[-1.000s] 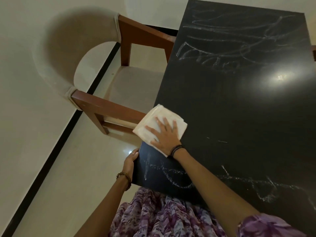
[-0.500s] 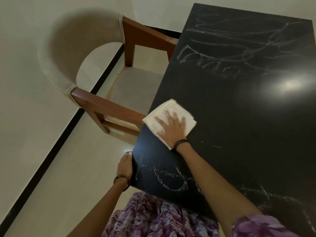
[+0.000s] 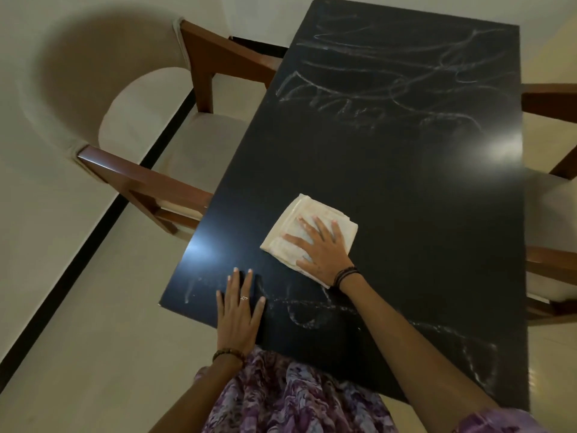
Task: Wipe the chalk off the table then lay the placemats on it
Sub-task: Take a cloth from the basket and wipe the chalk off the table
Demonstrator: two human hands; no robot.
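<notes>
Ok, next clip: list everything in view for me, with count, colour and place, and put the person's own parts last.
table: one, black, centre, running away from the person
chalk marks: white scribbles, far end and near edge of the table
cloth: one, cream, folded, flat on the table's near half
chairs: two, brown wood with beige seats, one left, one right and partly cut off
floor: pale, with a black stripe
right hand: flat, pressing on the cloth
left hand: flat on the table, near edge
</notes>
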